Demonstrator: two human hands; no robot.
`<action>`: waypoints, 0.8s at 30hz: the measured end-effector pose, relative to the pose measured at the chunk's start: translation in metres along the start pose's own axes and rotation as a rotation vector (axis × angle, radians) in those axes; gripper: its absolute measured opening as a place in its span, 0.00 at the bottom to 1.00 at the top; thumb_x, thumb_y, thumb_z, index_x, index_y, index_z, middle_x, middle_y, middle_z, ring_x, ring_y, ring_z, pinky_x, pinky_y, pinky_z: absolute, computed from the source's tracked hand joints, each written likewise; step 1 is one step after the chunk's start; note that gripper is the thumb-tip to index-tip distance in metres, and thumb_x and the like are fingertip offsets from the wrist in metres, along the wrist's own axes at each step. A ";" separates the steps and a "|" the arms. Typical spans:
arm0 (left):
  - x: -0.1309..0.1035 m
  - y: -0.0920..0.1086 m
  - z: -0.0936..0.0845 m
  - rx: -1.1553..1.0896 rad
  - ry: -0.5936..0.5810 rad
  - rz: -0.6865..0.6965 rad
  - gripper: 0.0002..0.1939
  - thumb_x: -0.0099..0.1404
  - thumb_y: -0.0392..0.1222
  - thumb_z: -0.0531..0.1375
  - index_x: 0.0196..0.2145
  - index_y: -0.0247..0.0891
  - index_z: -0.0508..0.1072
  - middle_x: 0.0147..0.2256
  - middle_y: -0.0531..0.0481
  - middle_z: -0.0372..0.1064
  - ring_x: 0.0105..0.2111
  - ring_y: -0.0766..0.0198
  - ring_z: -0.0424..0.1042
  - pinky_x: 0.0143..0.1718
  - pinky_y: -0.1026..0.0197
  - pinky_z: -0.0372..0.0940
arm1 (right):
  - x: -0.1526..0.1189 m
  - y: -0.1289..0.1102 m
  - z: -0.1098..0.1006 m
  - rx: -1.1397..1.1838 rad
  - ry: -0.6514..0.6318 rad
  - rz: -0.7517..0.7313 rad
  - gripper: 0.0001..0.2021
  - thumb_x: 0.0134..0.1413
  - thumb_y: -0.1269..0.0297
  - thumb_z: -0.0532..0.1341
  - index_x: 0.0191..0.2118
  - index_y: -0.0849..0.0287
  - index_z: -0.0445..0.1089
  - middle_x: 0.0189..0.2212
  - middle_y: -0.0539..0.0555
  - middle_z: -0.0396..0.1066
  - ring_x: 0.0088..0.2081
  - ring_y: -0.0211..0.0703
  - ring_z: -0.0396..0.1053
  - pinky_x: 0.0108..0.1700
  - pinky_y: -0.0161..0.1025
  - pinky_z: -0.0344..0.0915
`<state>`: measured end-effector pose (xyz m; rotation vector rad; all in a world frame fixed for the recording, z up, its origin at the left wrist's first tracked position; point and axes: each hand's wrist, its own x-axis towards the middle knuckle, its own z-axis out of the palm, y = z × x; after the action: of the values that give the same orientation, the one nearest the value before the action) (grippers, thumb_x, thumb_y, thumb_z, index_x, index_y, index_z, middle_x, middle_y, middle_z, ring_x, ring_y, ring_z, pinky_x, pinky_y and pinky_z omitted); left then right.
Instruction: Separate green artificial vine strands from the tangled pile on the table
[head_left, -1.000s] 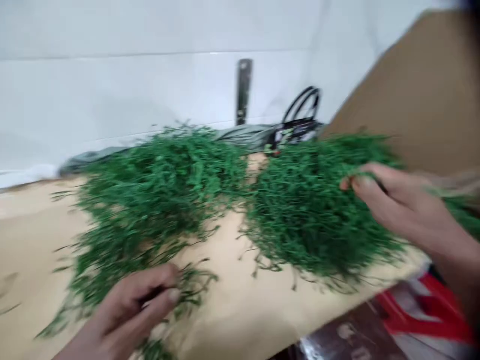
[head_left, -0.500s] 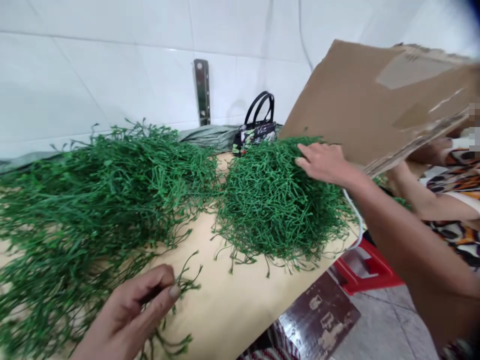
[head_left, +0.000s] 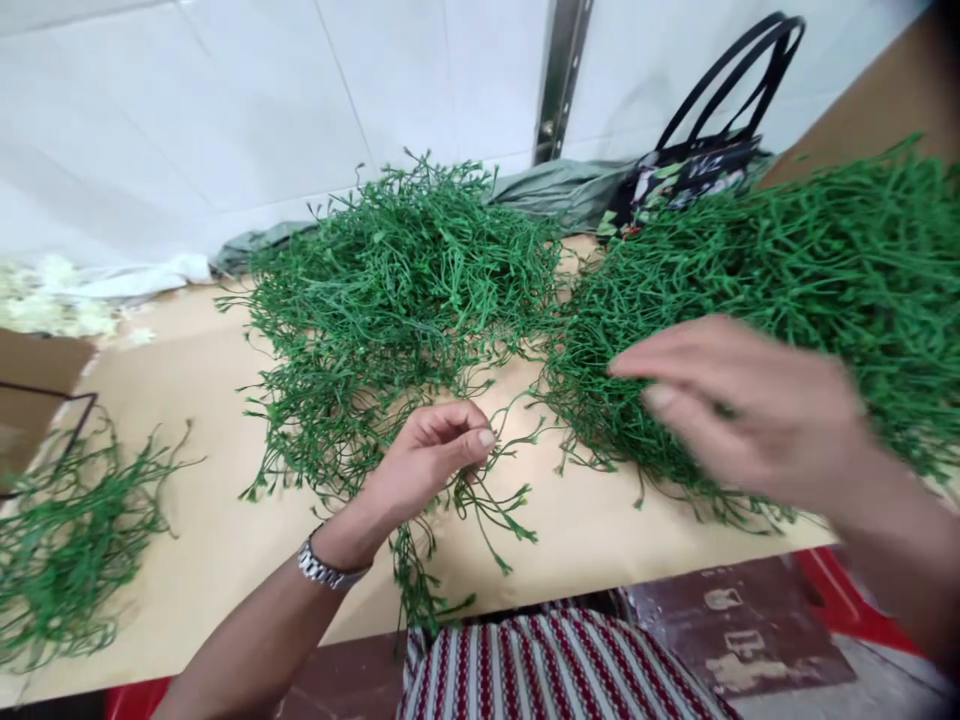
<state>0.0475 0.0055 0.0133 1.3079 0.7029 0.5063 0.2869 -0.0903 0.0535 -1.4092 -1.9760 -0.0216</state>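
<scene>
My left hand (head_left: 431, 455), with a silver watch on its wrist, is closed on thin green plastic stems (head_left: 487, 515) near the front edge of the table. Behind it lies a loose heap of the same green stems (head_left: 405, 290). My right hand (head_left: 757, 410) is blurred, over the front of a denser green pile (head_left: 825, 260) on the right. Its thumb and forefinger are apart, and nothing shows between them.
A small green bunch (head_left: 90, 550) and an open cardboard box (head_left: 37, 390) are at the left, near pale flowers (head_left: 52, 300). A black patterned handbag (head_left: 690, 180) stands by the wall. Brown cardboard (head_left: 885, 100) rises at the right.
The view has swung left. My right hand has come back from the top of the right pile towards my left hand. My left hand still holds stems.
</scene>
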 end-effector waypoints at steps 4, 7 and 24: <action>-0.001 0.000 0.004 -0.078 0.025 0.000 0.10 0.52 0.42 0.63 0.20 0.33 0.69 0.18 0.55 0.61 0.19 0.72 0.60 0.21 0.67 0.57 | 0.009 -0.026 0.072 0.200 -0.103 -0.142 0.12 0.56 0.63 0.56 0.45 0.62 0.65 0.44 0.58 0.68 0.47 0.46 0.63 0.48 0.47 0.60; -0.003 -0.005 0.005 -0.108 0.094 0.000 0.11 0.52 0.42 0.64 0.20 0.33 0.69 0.17 0.54 0.62 0.18 0.71 0.60 0.20 0.67 0.58 | 0.009 -0.029 0.097 0.236 -0.063 -0.116 0.11 0.56 0.62 0.55 0.43 0.63 0.65 0.38 0.58 0.69 0.42 0.45 0.64 0.44 0.45 0.61; 0.019 -0.023 0.028 0.422 0.393 0.220 0.12 0.59 0.36 0.52 0.20 0.37 0.56 0.19 0.57 0.49 0.21 0.71 0.50 0.23 0.66 0.48 | -0.006 -0.047 0.111 0.039 0.102 0.050 0.07 0.45 0.76 0.52 0.25 0.59 0.64 0.24 0.54 0.66 0.34 0.44 0.62 0.45 0.48 0.56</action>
<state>0.0793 -0.0049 -0.0096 1.7140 1.0362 0.8395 0.1909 -0.0708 -0.0162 -1.4036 -1.8481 -0.0313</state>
